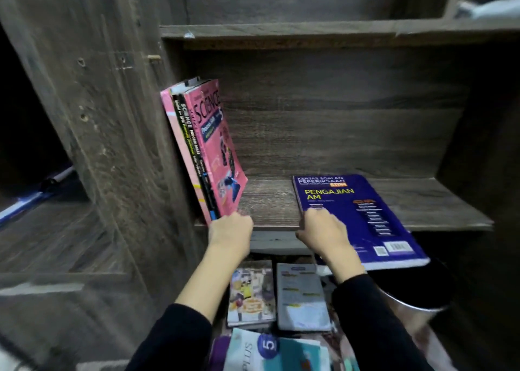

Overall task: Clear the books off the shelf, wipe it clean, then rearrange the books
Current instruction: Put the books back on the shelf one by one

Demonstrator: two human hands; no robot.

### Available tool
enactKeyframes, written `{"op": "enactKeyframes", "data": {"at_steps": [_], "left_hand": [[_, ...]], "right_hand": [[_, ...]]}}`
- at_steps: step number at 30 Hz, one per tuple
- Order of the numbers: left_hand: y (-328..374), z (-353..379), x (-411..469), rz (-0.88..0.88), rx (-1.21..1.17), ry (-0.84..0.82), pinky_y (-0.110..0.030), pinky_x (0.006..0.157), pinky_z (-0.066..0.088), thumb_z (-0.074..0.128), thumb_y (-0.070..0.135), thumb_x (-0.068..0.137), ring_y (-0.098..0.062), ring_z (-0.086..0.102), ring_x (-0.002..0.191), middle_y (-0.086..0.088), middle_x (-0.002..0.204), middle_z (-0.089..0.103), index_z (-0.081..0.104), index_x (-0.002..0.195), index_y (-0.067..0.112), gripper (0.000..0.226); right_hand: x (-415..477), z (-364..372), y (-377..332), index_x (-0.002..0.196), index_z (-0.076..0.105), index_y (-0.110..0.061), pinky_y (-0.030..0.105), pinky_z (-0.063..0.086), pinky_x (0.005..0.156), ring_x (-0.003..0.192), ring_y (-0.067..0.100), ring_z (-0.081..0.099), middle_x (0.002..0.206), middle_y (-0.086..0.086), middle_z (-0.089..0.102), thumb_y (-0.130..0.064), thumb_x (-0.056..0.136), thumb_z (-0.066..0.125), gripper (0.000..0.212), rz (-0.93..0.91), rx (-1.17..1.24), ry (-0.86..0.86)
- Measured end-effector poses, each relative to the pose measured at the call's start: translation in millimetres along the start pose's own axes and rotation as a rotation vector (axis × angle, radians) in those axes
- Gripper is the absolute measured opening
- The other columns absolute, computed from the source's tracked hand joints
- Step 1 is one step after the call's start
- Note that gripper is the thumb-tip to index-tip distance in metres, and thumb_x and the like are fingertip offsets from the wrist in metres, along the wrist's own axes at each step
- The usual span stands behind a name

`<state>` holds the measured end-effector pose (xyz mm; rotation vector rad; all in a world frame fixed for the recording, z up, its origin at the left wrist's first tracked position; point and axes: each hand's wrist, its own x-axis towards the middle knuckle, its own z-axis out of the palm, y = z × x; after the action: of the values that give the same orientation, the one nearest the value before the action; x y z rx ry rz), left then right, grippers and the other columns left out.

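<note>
My left grip (pixel 230 227) clasps the foot of the science books (pixel 208 145) leaning at the left end of the shelf (pixel 436 202); my right grip (pixel 323 230) grasps the blue book (pixel 360 210), lying flat, overhanging the front edge.

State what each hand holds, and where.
Left hand: pink Science book, bottom front corner. Right hand: blue book, left edge.

You are wearing a black long-sleeved top. Behind your left hand (pixel 230 228), the left sleeve (pixel 174 339) ends in a plain cuff well back from the wrist, leaving the forearm uncovered. Behind your right hand (pixel 323 231), the right sleeve (pixel 371 323) is the same matte black fabric, loosely creased, its cuff nearer the wrist. Both hands are bare.
</note>
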<state>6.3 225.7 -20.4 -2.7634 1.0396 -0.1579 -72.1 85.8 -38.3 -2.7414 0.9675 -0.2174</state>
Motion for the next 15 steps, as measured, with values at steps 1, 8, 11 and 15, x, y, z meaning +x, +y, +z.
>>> {"op": "enactKeyframes", "data": {"at_steps": [1,8,11,15], "left_hand": [[10.4,1.9,0.1,0.015,-0.010,-0.030,-0.038,0.093,0.046,0.046,0.008,0.093,-0.030,0.055,0.119,-0.011,0.130,0.055,0.053,0.126,0.010,0.034],[71.9,16.1,10.0,-0.042,-0.348,-0.114,-0.037,0.095,0.043,0.037,0.019,0.099,-0.032,0.053,0.120,-0.015,0.130,0.055,0.055,0.124,0.007,0.033],[94.1,27.7,17.1,-0.122,-0.614,-0.117,-0.039,0.095,0.041,0.024,0.037,0.103,-0.038,0.052,0.118,-0.021,0.126,0.056,0.056,0.122,0.004,0.050],[121.6,47.9,35.9,-0.150,-0.885,-0.175,-0.038,0.094,0.041,0.034,0.043,0.100,-0.039,0.051,0.118,-0.024,0.125,0.057,0.053,0.123,0.003,0.050]], "right_hand": [[-2.7,-5.3,13.8,0.115,0.058,-0.007,0.033,0.046,0.084,0.112,0.032,0.057,0.120,0.014,0.060,-0.018,0.089,0.056,0.029,0.045,-0.009,0.014],[-16.3,-22.2,112.7,0.111,0.059,-0.004,0.033,0.047,0.081,0.109,0.034,0.058,0.117,0.018,0.062,-0.014,0.083,0.057,0.030,0.369,0.051,0.045],[-17.8,-17.2,142.2,0.117,0.060,-0.007,0.035,0.046,0.084,0.112,0.033,0.056,0.119,0.017,0.060,-0.029,0.086,0.061,0.038,0.432,0.117,0.086],[-13.9,-8.2,157.4,0.133,0.045,-0.009,0.041,0.040,0.097,0.123,0.035,0.044,0.133,0.017,0.045,-0.048,0.085,0.063,0.064,0.464,0.226,0.105]]}}
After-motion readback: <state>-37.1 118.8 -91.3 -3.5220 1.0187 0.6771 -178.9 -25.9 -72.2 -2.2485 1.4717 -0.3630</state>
